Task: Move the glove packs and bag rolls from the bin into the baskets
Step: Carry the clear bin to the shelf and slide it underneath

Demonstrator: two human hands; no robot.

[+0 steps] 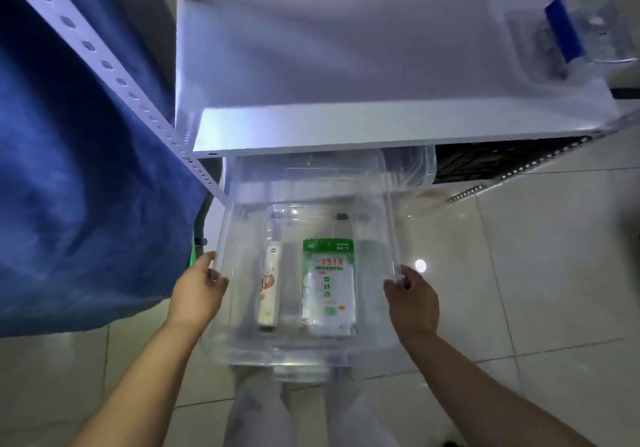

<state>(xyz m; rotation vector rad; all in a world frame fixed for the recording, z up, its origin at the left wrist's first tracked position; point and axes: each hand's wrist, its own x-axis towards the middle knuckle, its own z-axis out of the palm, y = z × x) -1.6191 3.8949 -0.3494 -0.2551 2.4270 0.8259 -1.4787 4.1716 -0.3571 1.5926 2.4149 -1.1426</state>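
A person holds a clear plastic bin (242, 308) w/ both hands, out in front of a white shelf (346, 127). The left hand (197, 290) grips the bin's left rim, fingers curled over the edge. The right hand (410, 302) grips the right rim the same way, fingers wrapped over the top. Both hands are closed on the bin.

Inside the bin, 2 things lie flat on the bottom. A bag roll (268, 287) is on the left, long & thin, white w/ a bit of red & orange print. A glove pack (328, 289) is on the right, w/ a green top & white body, green writing on it. They lie side by side, near each other but not touching. Both point the long way, away from the person.

The far end of the bin sits just under the front lip of the shelf. The shelf top is bare & white, except at the far right, where there's a blue roll (564, 30) next to some clear plastic stuff, too blurry to tell what.

A big blue cloth (76, 169) hangs on the left, by a white metal post w/ holes (114, 72). The floor (536, 273) is pale shiny tile. Below the bin you can see the person's legs in light pants (252, 412).
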